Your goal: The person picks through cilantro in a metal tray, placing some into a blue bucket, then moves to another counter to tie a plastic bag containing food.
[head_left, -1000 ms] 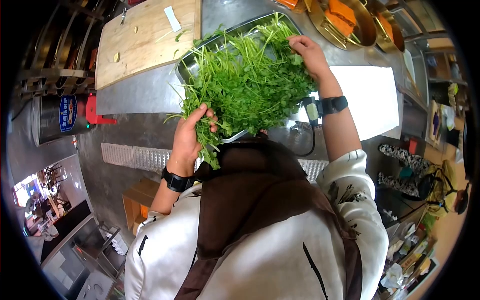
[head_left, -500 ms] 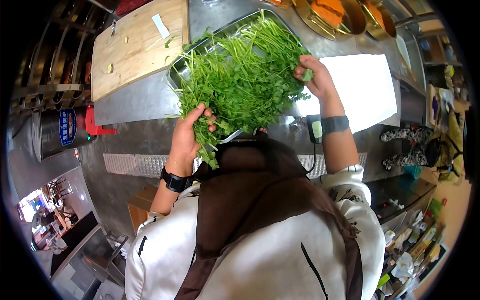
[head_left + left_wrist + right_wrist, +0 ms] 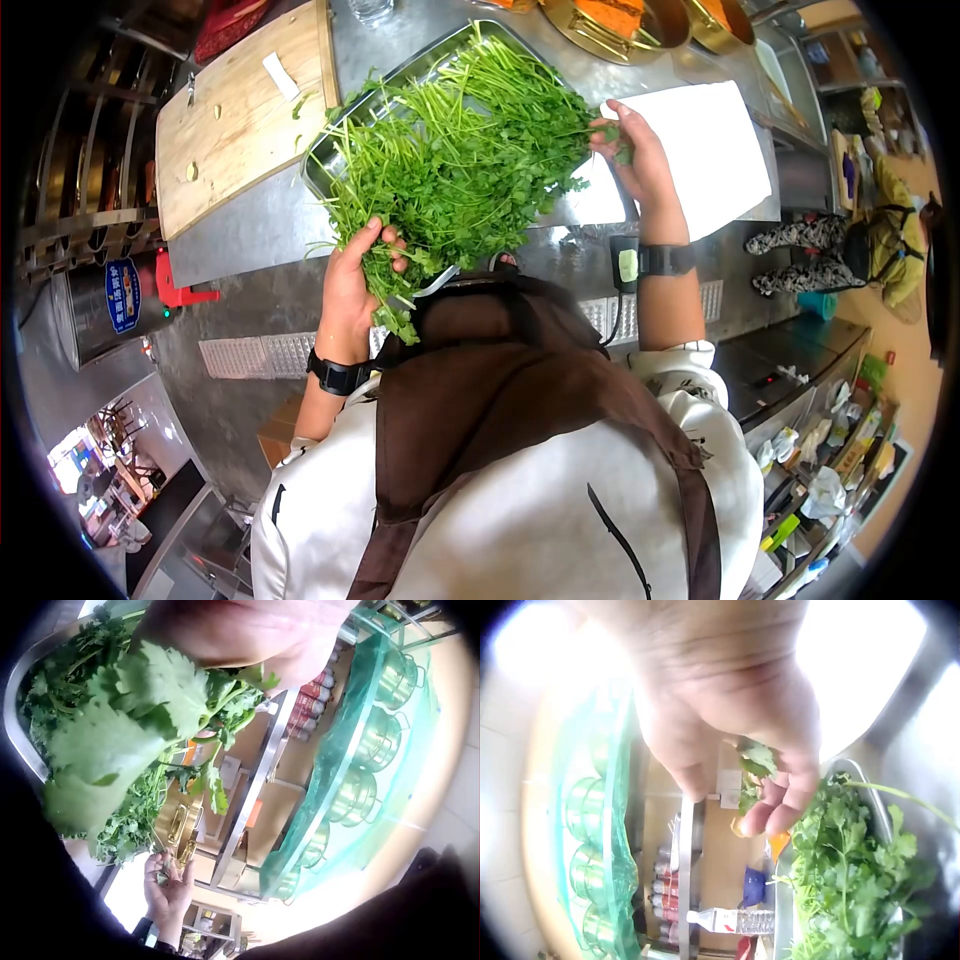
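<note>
A heap of leafy cilantro, stems pointing away, fills a steel tray and overhangs its near side in the head view. At the tray's near left corner my left hand grips a cilantro bunch, thumb on top. Large leaves hang below that hand in the left wrist view. Right of the tray, my right hand is raised beside the heap, near a white sheet. Its fingers curl round a few loose cilantro leaves, seen against the palm in the right wrist view.
A wooden cutting board with small scraps lies left of the tray. Brass pots with orange blocks stand at the back right. The white sheet covers the counter at right. Another person is farther right.
My right hand has come back from the tray's far right corner to its right side, now with leaves in its fingers. The left hand keeps its grip. The head view has shifted.
</note>
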Motion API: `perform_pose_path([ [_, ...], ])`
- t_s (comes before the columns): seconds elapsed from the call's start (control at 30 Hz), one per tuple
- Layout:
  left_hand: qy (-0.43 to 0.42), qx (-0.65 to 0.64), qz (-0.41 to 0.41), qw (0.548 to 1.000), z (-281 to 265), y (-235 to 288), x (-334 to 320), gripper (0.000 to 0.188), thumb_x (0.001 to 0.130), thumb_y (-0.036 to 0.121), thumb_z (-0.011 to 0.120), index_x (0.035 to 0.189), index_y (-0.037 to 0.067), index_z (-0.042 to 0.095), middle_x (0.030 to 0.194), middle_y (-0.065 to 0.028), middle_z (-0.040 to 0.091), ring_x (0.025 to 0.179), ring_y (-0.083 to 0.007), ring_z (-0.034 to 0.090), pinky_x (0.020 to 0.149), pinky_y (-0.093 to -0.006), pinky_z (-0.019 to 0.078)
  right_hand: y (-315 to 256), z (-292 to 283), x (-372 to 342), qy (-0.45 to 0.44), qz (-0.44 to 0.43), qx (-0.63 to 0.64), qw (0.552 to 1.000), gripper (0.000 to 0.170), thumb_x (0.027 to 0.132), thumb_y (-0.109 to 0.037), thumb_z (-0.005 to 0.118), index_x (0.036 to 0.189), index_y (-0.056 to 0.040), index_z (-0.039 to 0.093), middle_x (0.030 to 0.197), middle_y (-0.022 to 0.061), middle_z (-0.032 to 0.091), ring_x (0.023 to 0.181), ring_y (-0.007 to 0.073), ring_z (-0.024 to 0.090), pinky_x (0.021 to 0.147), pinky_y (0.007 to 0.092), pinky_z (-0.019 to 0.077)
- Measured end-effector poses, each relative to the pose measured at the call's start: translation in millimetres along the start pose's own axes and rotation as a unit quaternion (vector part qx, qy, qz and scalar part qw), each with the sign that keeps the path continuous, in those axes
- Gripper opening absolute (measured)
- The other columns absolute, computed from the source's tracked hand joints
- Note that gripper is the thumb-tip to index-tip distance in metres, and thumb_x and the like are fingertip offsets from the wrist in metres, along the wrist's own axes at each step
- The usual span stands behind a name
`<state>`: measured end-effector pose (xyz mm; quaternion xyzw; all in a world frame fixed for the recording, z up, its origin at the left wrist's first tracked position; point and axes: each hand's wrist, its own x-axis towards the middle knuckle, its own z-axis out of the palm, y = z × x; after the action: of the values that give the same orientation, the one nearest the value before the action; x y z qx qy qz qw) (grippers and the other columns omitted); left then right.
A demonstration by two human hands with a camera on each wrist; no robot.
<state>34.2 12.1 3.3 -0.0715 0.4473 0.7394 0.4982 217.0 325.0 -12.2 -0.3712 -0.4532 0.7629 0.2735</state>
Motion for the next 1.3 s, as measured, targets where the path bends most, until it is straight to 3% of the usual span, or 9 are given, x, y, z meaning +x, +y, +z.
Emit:
perform_pose_path([
  [0.17, -0.006, 0.001, 0.012, 1.000, -3, 0, 3, 0.018, 0.086, 0.016, 0.059, 0.095, 0.002, 0.053, 0.076, -0.0072, 0.054, 0.070, -0.0179, 0.051, 0.056, -0.0290, 0.0425, -3, -15, 8, -0.071, -0.040, 0.036, 0.996, 0.032, 0.087, -0.019, 0.058, 0.110, 0.0025, 0.053, 0.085, 0.0098, 0.059, 0.070, 0.0151, 0.055, 0.067, 0.0275, 0.0479],
  [0.27, -0.013, -0.008, 0.008, 1.000, -5, -1, 6, 0.016, 0.085, 0.015, 0.059, 0.092, 0.002, 0.054, 0.076, -0.0076, 0.055, 0.069, -0.0180, 0.052, 0.056, -0.0292, 0.0428, 3, 4, 14, -0.043, -0.046, -0.172, 0.983, 0.027, 0.083, -0.020, 0.063, 0.103, -0.0014, 0.060, 0.076, 0.0056, 0.058, 0.070, 0.0137, 0.053, 0.066, 0.0268, 0.0465],
  [0.43, -0.003, 0.025, -0.005, 1.000, 4, 3, 3, 0.014, 0.086, 0.016, 0.058, 0.092, 0.006, 0.050, 0.077, -0.0041, 0.051, 0.070, -0.0152, 0.049, 0.055, -0.0248, 0.0417, 36, 42, 20, -0.056, -0.249, -0.680, 0.687, 0.018, 0.074, -0.022, 0.065, 0.083, -0.0058, 0.063, 0.084, 0.0163, 0.062, 0.079, 0.0330, 0.061, 0.070, 0.0395, 0.0491],
  [0.53, -0.010, 0.020, 0.000, 1.000, 6, 7, 2, 0.015, 0.086, 0.016, 0.058, 0.093, 0.006, 0.050, 0.077, -0.0044, 0.052, 0.071, -0.0155, 0.050, 0.055, -0.0251, 0.0419, 48, 42, 32, -0.020, -0.252, -0.735, 0.629, 0.014, 0.074, -0.019, 0.063, 0.079, -0.0057, 0.063, 0.082, 0.0151, 0.062, 0.075, 0.0318, 0.061, 0.067, 0.0393, 0.0498],
  [0.7, -0.023, 0.029, -0.008, 0.999, -1, 5, 4, 0.018, 0.086, 0.016, 0.057, 0.098, 0.004, 0.051, 0.085, -0.0081, 0.055, 0.075, -0.0177, 0.053, 0.058, -0.0275, 0.0453, 2, 53, 4, 0.011, -0.353, -0.545, 0.760, 0.008, 0.078, -0.014, 0.061, 0.079, -0.0056, 0.062, 0.080, 0.0132, 0.059, 0.071, 0.0309, 0.059, 0.064, 0.0391, 0.0480],
  [0.8, -0.056, 0.009, -0.032, 0.998, 4, 1, 10, 0.025, 0.087, 0.016, 0.056, 0.106, 0.001, 0.051, 0.096, -0.0142, 0.059, 0.082, -0.0232, 0.058, 0.065, -0.0312, 0.0492, -13, 80, -17, 0.001, -0.426, -0.482, 0.766, 0.009, 0.079, -0.014, 0.062, 0.082, -0.0056, 0.061, 0.081, 0.0118, 0.058, 0.072, 0.0280, 0.058, 0.064, 0.0360, 0.0487],
  [0.97, -0.255, -0.127, -0.117, 0.951, 3, -6, 21, 0.045, 0.092, 0.028, 0.049, 0.127, 0.001, 0.043, 0.122, -0.0181, 0.051, 0.107, -0.0279, 0.054, 0.090, -0.0382, 0.0469, 16, 145, -75, -0.266, -0.505, -0.485, 0.663, 0.007, 0.072, -0.007, 0.059, 0.077, -0.0024, 0.055, 0.081, 0.0090, 0.052, 0.074, 0.0256, 0.054, 0.062, 0.0338, 0.0477],
  [1.1, -0.107, -0.097, -0.106, 0.984, 20, -10, 19, 0.036, 0.091, 0.028, 0.051, 0.117, 0.003, 0.051, 0.109, -0.0136, 0.057, 0.098, -0.0226, 0.059, 0.080, -0.0352, 0.0513, 39, 158, -99, -0.380, -0.390, -0.509, 0.667, 0.023, 0.071, -0.012, 0.066, 0.091, -0.0035, 0.059, 0.099, 0.0095, 0.055, 0.093, 0.0246, 0.053, 0.081, 0.0362, 0.0424],
  [1.3, -0.115, -0.127, -0.065, 0.983, -9, -9, 29, 0.019, 0.090, 0.022, 0.052, 0.102, 0.008, 0.053, 0.094, -0.0038, 0.053, 0.083, -0.0138, 0.053, 0.060, -0.0263, 0.0480, 14, 130, -79, -0.291, -0.484, -0.471, 0.678, 0.033, 0.074, -0.025, 0.067, 0.103, -0.0100, 0.060, 0.110, 0.0053, 0.059, 0.101, 0.0246, 0.052, 0.093, 0.0427, 0.0358],
])
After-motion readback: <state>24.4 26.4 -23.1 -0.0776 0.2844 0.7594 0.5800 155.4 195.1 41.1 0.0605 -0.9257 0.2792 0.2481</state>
